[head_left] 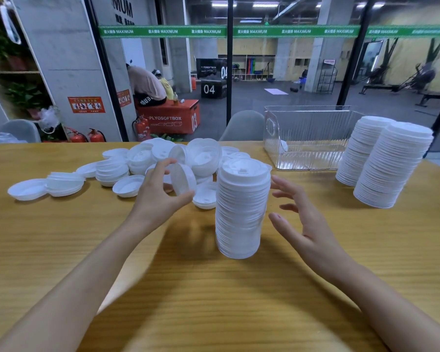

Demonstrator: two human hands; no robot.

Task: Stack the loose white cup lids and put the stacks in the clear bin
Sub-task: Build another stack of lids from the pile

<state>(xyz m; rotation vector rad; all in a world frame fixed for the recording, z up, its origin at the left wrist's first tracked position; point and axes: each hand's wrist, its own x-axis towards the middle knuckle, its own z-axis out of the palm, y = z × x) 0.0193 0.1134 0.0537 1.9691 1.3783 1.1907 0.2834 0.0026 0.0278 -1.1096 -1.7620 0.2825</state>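
- The left hand [158, 196] pinched a single white round plastic cup lid [183, 179] between thumb and fingers. The lid was tipped on edge, just left of the tall white stack of nested lids [241, 207] that stood on the yellow wood-grain counter [188, 288].
- The right hand [305, 219] held nothing. Its fingers were spread and relaxed, close beside the right flank of that stack and, as far as could be seen, not touching it.
- Done so far: the middle stack was already tall. The two further tall white lid stacks [381, 161] stood side by side, well off to the right of the right hand.
- Left to stack: a heap of loose white lids [142, 158] lay just beyond the left hand. Some were nested in short bundles, and single lids trailed away to that hand's left.
- The clear ribbed plastic bin [313, 138] sat beyond the right hand, between the middle stack and the two finished ones. No stack was in it.
- A small white thing [284, 146] showed low at the bin's left end, possibly one lid, but too small to tell.
- By my judgement, stacking was well advanced but unfinished, and none of the three stacks had yet gone into the bin.
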